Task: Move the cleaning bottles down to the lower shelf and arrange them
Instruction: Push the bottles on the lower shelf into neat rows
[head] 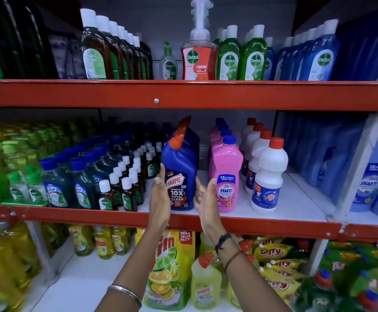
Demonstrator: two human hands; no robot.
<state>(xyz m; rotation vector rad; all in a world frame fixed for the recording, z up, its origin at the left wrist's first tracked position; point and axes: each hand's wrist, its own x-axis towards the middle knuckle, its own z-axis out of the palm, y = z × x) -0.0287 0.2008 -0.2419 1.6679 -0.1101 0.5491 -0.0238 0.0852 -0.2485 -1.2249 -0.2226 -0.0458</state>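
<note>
From my feed the middle shelf (273,224) had a red front lip and white deck. Sitting on it were a blue Harpic bottle (180,176), pink Shakti bottles (227,176), white Rin bottles (266,176), plus small brown Dettol bottles (125,188) further left.

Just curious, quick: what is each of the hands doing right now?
Left hand: open, flat beside the blue Harpic bottle, holding nothing.
Right hand: open, on its other side, holding nothing.

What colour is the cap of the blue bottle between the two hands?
Orange-red, on the blue bottle; the head view shows it clearly.
</note>
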